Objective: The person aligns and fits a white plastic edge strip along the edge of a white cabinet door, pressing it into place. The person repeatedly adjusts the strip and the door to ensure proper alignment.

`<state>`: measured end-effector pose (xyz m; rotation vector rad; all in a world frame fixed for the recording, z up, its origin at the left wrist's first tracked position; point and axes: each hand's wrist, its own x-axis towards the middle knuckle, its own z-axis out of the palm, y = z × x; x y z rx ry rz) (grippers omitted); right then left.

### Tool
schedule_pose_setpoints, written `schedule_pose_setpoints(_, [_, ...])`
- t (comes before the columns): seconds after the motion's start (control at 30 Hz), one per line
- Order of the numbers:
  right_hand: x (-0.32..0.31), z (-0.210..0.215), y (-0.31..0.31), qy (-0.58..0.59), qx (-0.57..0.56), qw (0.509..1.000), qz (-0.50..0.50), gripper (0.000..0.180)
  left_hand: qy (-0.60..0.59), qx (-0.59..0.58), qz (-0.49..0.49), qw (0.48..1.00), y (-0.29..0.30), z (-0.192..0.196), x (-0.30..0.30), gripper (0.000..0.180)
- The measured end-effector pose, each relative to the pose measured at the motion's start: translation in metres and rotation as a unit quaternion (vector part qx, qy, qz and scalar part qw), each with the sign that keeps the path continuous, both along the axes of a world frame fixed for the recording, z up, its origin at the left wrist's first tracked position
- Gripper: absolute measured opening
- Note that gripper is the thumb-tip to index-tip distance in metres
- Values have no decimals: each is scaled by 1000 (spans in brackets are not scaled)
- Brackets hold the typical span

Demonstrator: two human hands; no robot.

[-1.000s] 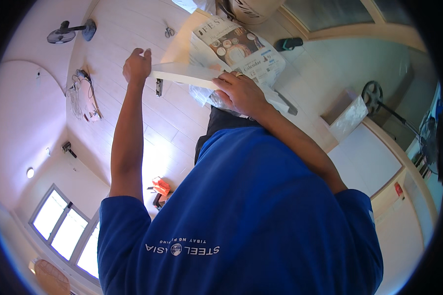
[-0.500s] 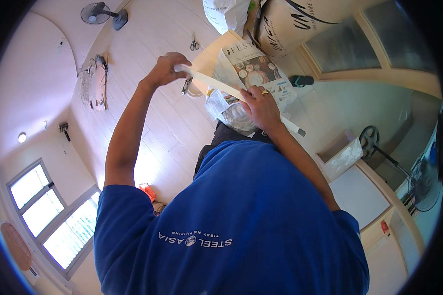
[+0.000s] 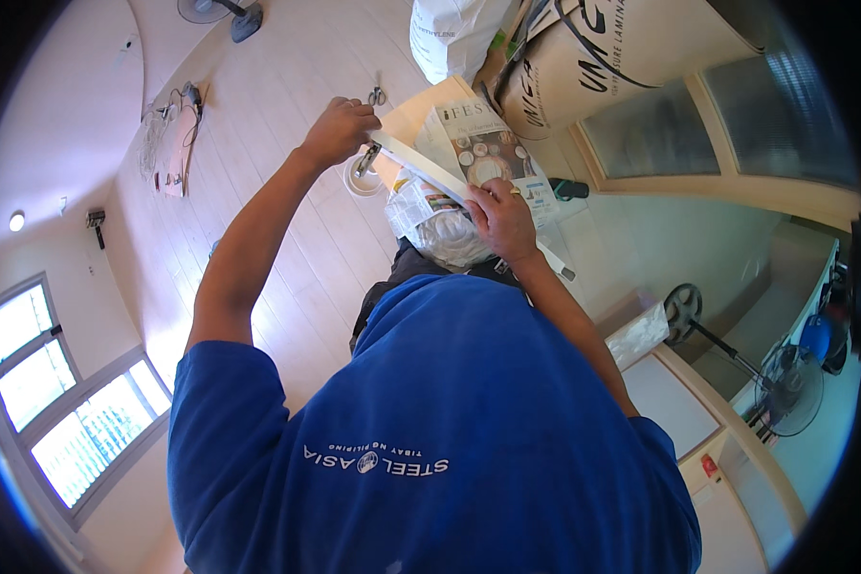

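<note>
We found both bare hands busy with a long white strip (image 3: pixel 429 170), which ran slantwise over a newspaper (image 3: pixel 517 165) and a plastic-covered bundle (image 3: pixel 450 237) in front of the body. The left hand (image 3: pixel 342 132) had its fingers bunched together and, as best we could judge, pinched on the strip's far end. The right hand (image 3: pixel 507 218) was clamped on it farther down, thumb and fingers closed about its edges, and the lower end stuck out past the wrist. A small metal tool (image 3: pixel 366 161) showed just under the upper end, by a pale ring (image 3: pixel 351 179) on the floor (image 3: pixel 287 239); we could not tell whether it touched the strip. We judged the step in hand to be steadying and lining up the strip; the next move called for a firm right grip and careful left fingertips.
</note>
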<state>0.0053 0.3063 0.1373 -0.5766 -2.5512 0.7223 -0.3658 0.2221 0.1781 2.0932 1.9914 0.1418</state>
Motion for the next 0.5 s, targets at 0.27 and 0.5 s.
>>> schedule_pose_setpoints(0.27, [0, -1, 1, -1, 4, 1000, -3, 32, -2, -7, -26, 1000, -2, -2, 10, 33])
schedule_pose_setpoints(0.5, [-4, -7, -3, -32, 69, 997, -17, 34, 35, 58, -66, 996, -7, -19, 15, 36])
